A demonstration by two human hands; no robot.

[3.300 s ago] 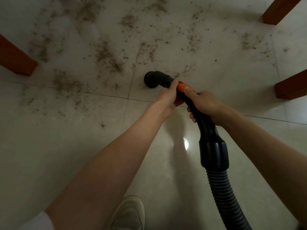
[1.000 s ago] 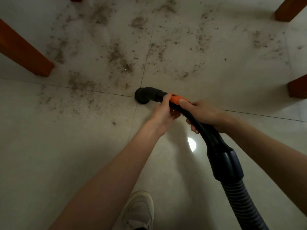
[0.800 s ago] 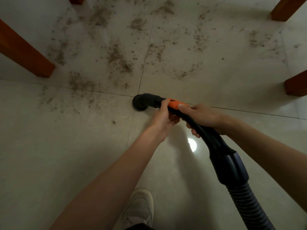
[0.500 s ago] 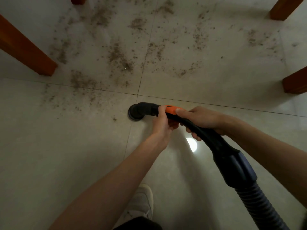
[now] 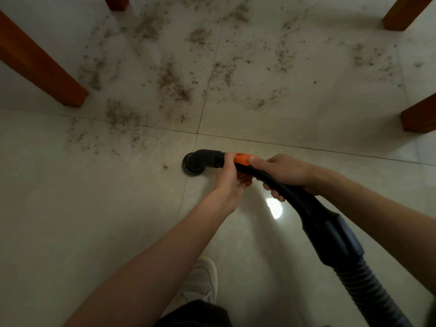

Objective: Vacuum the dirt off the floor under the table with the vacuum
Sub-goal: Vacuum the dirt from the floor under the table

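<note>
Pale glossy floor tiles (image 5: 94,232) run beneath me, bare close in, beside my white shoe (image 5: 200,279). I hold the black ribbed vacuum hose with its orange-collared wand (image 5: 295,197) in both hands: my left hand (image 5: 230,178) curls its fingers round the wand just behind the round black nozzle (image 5: 194,162), my right hand (image 5: 285,172) wraps the grip. Nozzle sits on the tile. Beyond it, brown crumbly dirt (image 5: 174,83) lies between the orange-brown wooden bench legs (image 5: 44,64), so most work remains, I judge. No writing legible, possibly too dim.
</note>
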